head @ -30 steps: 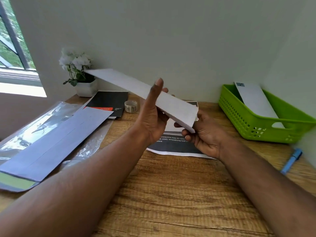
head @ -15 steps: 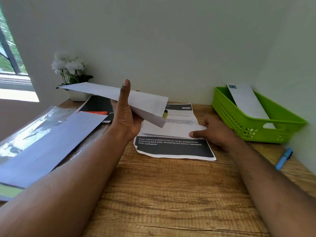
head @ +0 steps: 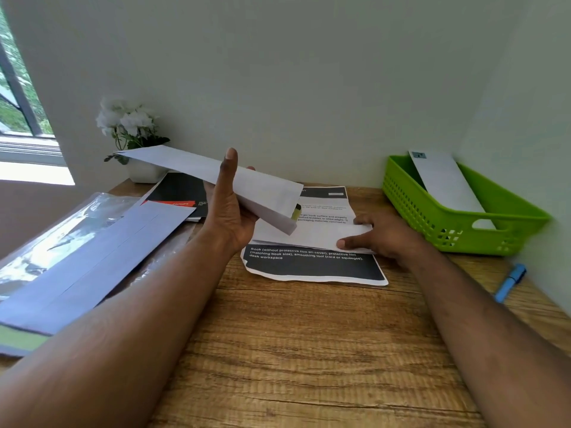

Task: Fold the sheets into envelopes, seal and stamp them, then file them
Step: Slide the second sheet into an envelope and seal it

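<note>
My left hand (head: 230, 211) holds a long white envelope (head: 185, 163) in the air above the desk, thumb up in front and fingers behind it. The envelope's mouth end points down to the right. My right hand (head: 378, 237) lies on the desk and pinches the right end of a folded white sheet (head: 312, 234), thumb on top. That sheet rests on a printed page (head: 312, 267) with black bands. A green basket (head: 463, 225) at the right holds one stamped white envelope (head: 445, 180).
Several flat envelopes (head: 92, 261) lie on clear plastic film (head: 46, 230) at the left. A black notebook (head: 182, 193) and a potted white flower (head: 129, 131) stand at the back. A yellow-capped object (head: 296, 211) peeks behind the held envelope. A blue marker (head: 509, 282) lies at the right edge.
My right hand let go of the envelope's end, dropped to the desk and took the folded sheet. My left hand carried the envelope leftward and lower.
</note>
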